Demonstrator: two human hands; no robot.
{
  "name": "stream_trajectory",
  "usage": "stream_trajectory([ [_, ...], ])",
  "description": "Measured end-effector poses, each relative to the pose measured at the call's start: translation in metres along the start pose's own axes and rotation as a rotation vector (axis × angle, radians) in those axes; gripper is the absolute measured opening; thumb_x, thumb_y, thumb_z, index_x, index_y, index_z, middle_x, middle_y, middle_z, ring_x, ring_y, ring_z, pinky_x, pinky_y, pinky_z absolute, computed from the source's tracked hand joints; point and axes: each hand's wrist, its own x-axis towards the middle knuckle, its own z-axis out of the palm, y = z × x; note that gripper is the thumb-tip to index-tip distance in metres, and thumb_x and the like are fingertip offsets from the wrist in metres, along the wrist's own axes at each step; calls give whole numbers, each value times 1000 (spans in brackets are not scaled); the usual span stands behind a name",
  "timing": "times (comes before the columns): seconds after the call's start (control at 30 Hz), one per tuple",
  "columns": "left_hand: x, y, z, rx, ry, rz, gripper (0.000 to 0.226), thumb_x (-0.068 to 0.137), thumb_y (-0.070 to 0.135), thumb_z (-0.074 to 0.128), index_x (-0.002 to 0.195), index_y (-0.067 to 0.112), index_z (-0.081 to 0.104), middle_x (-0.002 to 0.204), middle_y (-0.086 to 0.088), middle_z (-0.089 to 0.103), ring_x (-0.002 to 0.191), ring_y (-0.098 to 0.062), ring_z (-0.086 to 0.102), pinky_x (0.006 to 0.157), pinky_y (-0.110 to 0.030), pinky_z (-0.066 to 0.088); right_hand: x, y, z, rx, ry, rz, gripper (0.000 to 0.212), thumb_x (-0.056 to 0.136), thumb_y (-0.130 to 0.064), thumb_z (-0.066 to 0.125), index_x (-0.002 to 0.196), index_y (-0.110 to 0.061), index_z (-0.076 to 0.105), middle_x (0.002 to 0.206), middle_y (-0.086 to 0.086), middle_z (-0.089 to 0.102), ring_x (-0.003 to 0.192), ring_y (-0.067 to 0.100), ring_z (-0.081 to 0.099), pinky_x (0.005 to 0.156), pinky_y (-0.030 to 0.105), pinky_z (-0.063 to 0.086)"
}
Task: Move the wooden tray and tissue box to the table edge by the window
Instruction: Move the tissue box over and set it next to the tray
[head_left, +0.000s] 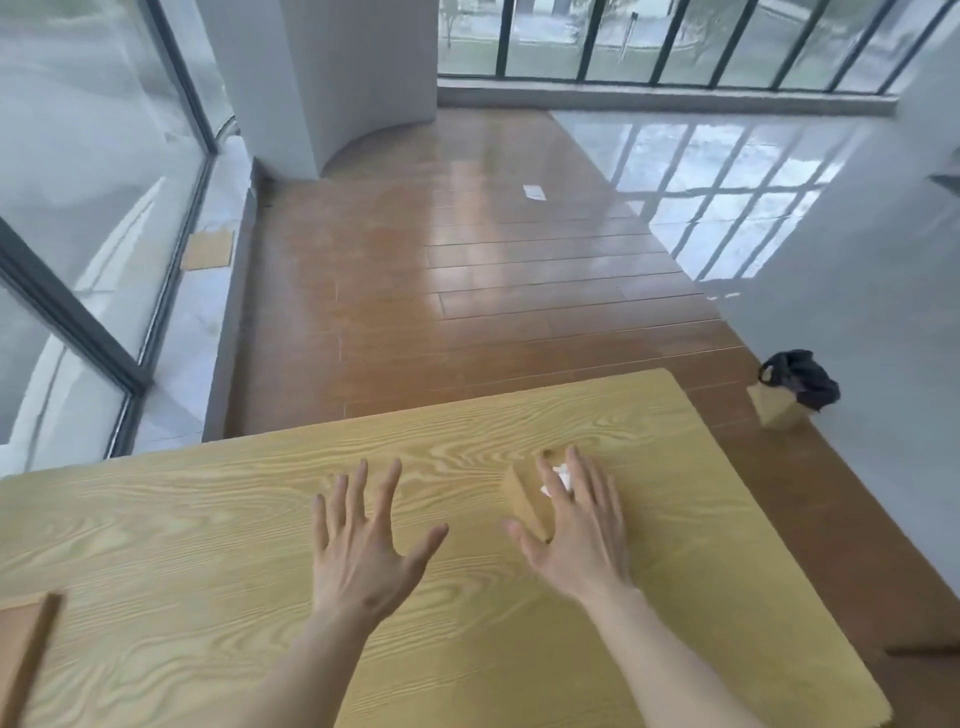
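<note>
A small wooden tissue box with white tissue poking out of its top stands on the light wood table, right of centre. My right hand hovers over it with fingers spread, covering most of its top; whether it touches the box is unclear. To the left, my left hand is above the tabletop, fingers apart and holding nothing. A corner of the wooden tray shows at the lower left edge of the view.
Tall windows run along the left beyond the table's far left edge. A paper bag with a black bag in it stands on the wooden floor to the right. A white scrap lies on the floor farther off.
</note>
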Motion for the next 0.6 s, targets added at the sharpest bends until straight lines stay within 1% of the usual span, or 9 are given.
stream_trajectory([
  [0.1, 11, 42, 22, -46, -36, 4, 97, 77, 92, 25, 158, 45, 0, 171, -2, -3, 157, -21, -10, 126, -47, -7, 9, 49, -3, 54, 4, 78, 105, 74, -94, 7, 162, -38, 10, 173, 5, 1, 160, 25, 0, 129, 50, 5],
  [0.2, 17, 74, 43, -71, -96, -9, 96, 78, 91, 28, 157, 46, -2, 171, -1, -2, 157, -21, -7, 127, -46, -5, 18, 82, -6, 71, -18, 125, 98, 81, -92, 22, 162, -40, 5, 173, 4, -1, 159, 23, -2, 129, 48, 5],
  [0.27, 21, 93, 54, -117, -139, -28, 95, 78, 89, 30, 156, 47, -3, 170, 0, -1, 157, -21, -2, 127, -44, -2, 26, 98, -6, 143, -42, 158, 95, 83, -90, 27, 162, -40, 5, 173, 3, 0, 159, 22, -3, 129, 47, 6],
  [0.33, 25, 107, 66, -184, -175, -64, 95, 78, 87, 36, 157, 47, -1, 170, 2, 2, 157, -22, 4, 127, -44, 2, 34, 109, -4, 251, -88, 187, 95, 83, -89, 32, 161, -41, 7, 173, 0, 1, 159, 22, 0, 128, 49, 12],
  [0.37, 27, 113, 72, -223, -187, -87, 95, 78, 85, 40, 156, 47, 1, 170, 3, 4, 156, -23, 7, 127, -44, 7, 39, 113, -3, 318, -115, 202, 95, 83, -88, 36, 161, -42, 9, 173, -1, 3, 159, 22, 3, 126, 50, 16],
  [0.43, 29, 123, 82, -325, -210, -128, 95, 78, 82, 49, 155, 50, 4, 169, 4, 9, 155, -22, 13, 123, -46, 22, 47, 121, 3, 467, -150, 238, 93, 83, -83, 46, 161, -41, 14, 173, -3, 10, 158, 20, 8, 124, 50, 22],
  [0.5, 32, 133, 90, -451, -222, -177, 94, 80, 73, 60, 155, 49, 8, 165, 7, 17, 151, -18, 21, 114, -43, 35, 54, 125, 9, 594, -165, 275, 92, 85, -77, 54, 160, -39, 19, 172, -4, 16, 158, 17, 11, 123, 48, 24],
  [0.57, 35, 140, 99, -566, -242, -269, 92, 83, 58, 69, 155, 46, 13, 160, 7, 25, 147, -18, 31, 105, -40, 41, 61, 128, 16, 699, -182, 311, 89, 86, -70, 61, 160, -36, 23, 170, -3, 21, 157, 17, 14, 125, 47, 24],
  [0.6, 37, 142, 103, -623, -256, -325, 91, 84, 52, 71, 155, 44, 15, 159, 5, 27, 146, -20, 34, 106, -40, 42, 64, 129, 19, 740, -195, 328, 88, 87, -66, 64, 160, -35, 25, 169, -3, 23, 156, 18, 18, 125, 47, 25],
])
